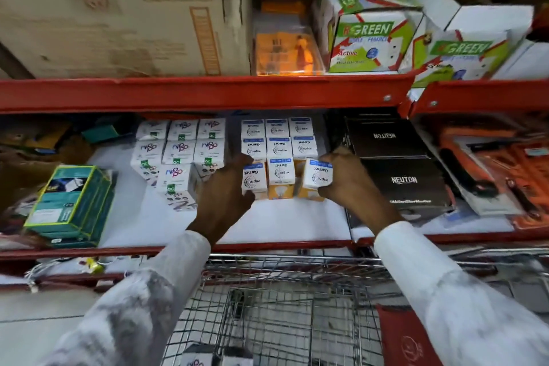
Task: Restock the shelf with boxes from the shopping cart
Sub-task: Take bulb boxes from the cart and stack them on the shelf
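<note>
While both arms reach over the wire shopping cart onto the white shelf, bare shelf surface lies open just behind the wrists, running back to the red front lip. The right hand wraps around a tilted Wipro Garnet bulb box, fingers curled over its right side and top corner, so this box leans at the right end of the front row. The left hand is partly closed against the left-end Wipro box of that row, thumb toward the box face; whether it truly grips cannot be told. Between the hands stands one upright Wipro box, with two more rows of the same boxes beyond the fingertips. Just left of the left hand sits a cluster of white Moon boxes, almost touching the knuckles. Just right of the right hand are black Neuton cartons, leaving little side room. A red beam overhangs above the hands. Below the forearms, the cart holds a few more boxes at the bottom edge.
</note>
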A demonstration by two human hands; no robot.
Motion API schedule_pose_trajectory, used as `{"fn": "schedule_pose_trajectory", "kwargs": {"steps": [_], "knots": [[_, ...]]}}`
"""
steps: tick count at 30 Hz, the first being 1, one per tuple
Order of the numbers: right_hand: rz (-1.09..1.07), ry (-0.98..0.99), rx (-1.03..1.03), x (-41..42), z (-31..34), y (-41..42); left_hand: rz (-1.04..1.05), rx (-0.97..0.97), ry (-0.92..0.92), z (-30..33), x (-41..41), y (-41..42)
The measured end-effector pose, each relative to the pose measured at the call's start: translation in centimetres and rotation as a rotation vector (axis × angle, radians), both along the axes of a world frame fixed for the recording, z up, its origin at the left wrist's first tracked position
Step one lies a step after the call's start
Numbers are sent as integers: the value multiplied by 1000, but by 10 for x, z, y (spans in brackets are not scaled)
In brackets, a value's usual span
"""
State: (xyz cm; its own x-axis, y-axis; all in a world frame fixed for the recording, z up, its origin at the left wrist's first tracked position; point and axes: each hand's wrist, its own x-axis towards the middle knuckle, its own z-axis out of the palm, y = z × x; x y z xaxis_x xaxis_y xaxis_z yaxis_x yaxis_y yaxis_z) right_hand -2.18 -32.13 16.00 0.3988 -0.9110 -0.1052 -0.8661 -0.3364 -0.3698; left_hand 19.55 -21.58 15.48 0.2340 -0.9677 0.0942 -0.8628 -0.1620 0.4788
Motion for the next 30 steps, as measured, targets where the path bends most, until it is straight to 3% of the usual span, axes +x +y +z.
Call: {"fn": "schedule_pose_trajectory", "kwargs": {"steps": [15,24,30], "knots": [[108,35,-30,16,-30,-20,1,0,60,-25,0,-22],[72,-43,10,14,-37,-19,-51,-28,82,-34,6,-17],[114,35,-155,9,-34,16,-140,-28,22,-31,18,26]]}}
